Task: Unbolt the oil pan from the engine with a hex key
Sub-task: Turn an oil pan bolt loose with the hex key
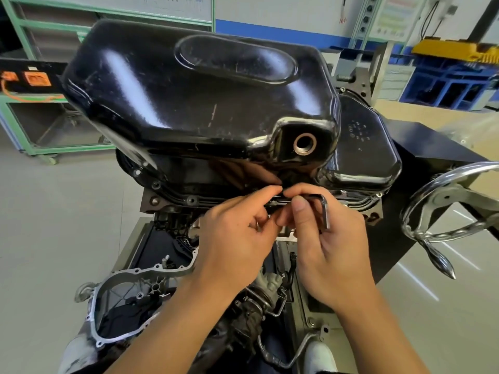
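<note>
Clearance record. We list the oil pan [199, 98] bulging over its near flange, shadowing the bolt line; left hand [235, 238] and right hand [332, 247] with the hex key [326, 211] crowding the flange's middle; chrome handwheel [459, 197] near the pan's right corner; aluminium cover [151, 270] below left. Open floor [67, 211] lies left of the pan.

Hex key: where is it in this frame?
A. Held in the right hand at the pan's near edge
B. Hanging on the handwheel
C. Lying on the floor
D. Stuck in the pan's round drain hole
A: the right hand grips the hex key at the near edge of the oil pan.
</note>
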A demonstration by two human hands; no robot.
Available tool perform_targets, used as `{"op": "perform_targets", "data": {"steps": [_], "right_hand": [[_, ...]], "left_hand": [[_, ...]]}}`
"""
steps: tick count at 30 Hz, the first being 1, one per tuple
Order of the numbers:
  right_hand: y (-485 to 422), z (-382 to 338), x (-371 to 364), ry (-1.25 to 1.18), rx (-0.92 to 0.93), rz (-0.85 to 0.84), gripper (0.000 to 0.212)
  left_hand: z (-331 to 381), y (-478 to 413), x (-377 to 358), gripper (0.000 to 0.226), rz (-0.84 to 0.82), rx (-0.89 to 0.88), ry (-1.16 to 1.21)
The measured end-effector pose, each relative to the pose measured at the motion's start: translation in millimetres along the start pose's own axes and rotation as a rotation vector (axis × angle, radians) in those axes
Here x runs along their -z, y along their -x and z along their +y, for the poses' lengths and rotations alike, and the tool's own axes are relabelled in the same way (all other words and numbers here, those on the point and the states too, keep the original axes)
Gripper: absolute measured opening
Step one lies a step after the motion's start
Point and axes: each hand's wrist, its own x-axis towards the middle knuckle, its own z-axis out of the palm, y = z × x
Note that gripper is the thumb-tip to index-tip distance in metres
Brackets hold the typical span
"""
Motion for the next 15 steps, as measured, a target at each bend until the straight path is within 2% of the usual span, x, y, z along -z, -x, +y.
{"op": "perform_targets", "data": {"steps": [3, 7, 15], "right_hand": [[-3, -2, -5, -0.001, -0.005, -0.007, 0.022], [-4, -4, -13, 0.004, 0.005, 0.008, 0.025], [0, 6, -28, -0.035, 0.084, 0.351, 0.008]], "left_hand": [[4, -3, 2, 0.014, -0.088, -0.010, 0.017], [4, -7, 7, 0.019, -0.068, -0.022, 0.031], [7, -8, 4, 0.013, 0.052, -0.008, -0.029]]}}
